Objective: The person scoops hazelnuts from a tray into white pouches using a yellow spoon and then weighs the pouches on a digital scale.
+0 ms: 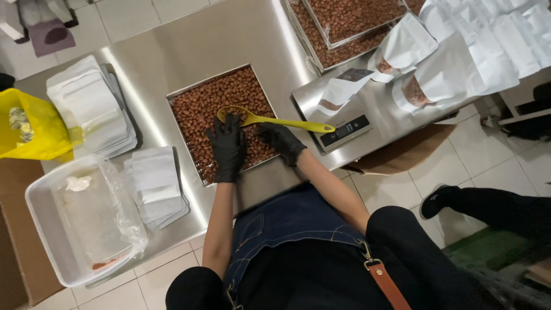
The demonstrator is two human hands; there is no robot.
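Nuts (201,106) fill steel tray (172,99) — both gloved hands (228,147) rest inside, beside yellow spoon (275,121).

My black-gloved left hand (228,148) covers part of the square metal tray of brown nuts (198,112), and my black-gloved right hand (281,142) hides its near right corner. The second steel tray of nuts (321,49) runs off the top edge. The yellow plastic bag (34,129) is cut by the left edge, its contents too blurred to tell. A dark shoe (436,200) leads to a leg, cropped at right.
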